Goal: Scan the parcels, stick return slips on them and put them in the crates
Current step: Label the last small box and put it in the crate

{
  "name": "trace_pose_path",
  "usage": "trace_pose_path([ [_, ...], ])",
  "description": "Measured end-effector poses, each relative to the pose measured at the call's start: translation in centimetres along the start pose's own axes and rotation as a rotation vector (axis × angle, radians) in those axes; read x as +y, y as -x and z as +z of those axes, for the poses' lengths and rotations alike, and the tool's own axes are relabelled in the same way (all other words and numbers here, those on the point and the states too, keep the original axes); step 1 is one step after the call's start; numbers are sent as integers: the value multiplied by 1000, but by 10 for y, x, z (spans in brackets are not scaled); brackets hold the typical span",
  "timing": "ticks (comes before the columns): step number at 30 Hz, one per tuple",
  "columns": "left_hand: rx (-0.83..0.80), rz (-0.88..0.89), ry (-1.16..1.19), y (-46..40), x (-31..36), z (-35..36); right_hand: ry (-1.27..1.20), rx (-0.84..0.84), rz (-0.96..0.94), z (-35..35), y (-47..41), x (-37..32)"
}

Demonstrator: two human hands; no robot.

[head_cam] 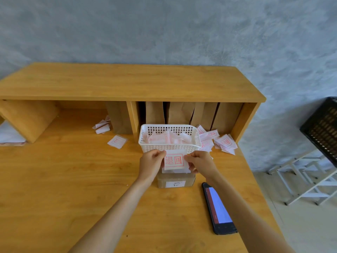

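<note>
A white return slip (174, 161) with red printed characters is held between both hands just above a small brown parcel (176, 181). My left hand (152, 162) pinches the slip's left edge and my right hand (199, 161) pinches its right edge. The parcel sits on the wooden desk (73, 179) and carries a white label on its near side. Right behind the hands stands a white plastic basket (169, 147) filled with more slips. A black phone (218, 209) with a lit screen lies to the right of the parcel.
Loose slips (225, 143) lie scattered right of the basket, and more slips (117, 141) lie to its left. Brown paper bags (179, 112) stand in the shelf compartments behind. A black crate (323, 128) sits on a white rack off the desk's right edge.
</note>
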State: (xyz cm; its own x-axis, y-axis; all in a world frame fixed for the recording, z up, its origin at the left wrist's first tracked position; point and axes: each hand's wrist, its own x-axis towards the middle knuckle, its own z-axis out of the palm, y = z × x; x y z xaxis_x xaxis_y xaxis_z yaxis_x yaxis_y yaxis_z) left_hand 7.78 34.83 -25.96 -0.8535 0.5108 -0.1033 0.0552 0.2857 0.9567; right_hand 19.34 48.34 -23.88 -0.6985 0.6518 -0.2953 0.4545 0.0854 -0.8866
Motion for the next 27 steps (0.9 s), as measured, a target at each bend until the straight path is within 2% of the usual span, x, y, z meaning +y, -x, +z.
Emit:
trace_pose_path([
  [7,-43,270,-423,15,-15,-2,117,15,22,0,14,13],
  [12,-100,300,-577,15,-25,0,230,34,47,5,15,27],
  [27,-124,240,-637,13,-31,6,410,64,48,15,3,39],
])
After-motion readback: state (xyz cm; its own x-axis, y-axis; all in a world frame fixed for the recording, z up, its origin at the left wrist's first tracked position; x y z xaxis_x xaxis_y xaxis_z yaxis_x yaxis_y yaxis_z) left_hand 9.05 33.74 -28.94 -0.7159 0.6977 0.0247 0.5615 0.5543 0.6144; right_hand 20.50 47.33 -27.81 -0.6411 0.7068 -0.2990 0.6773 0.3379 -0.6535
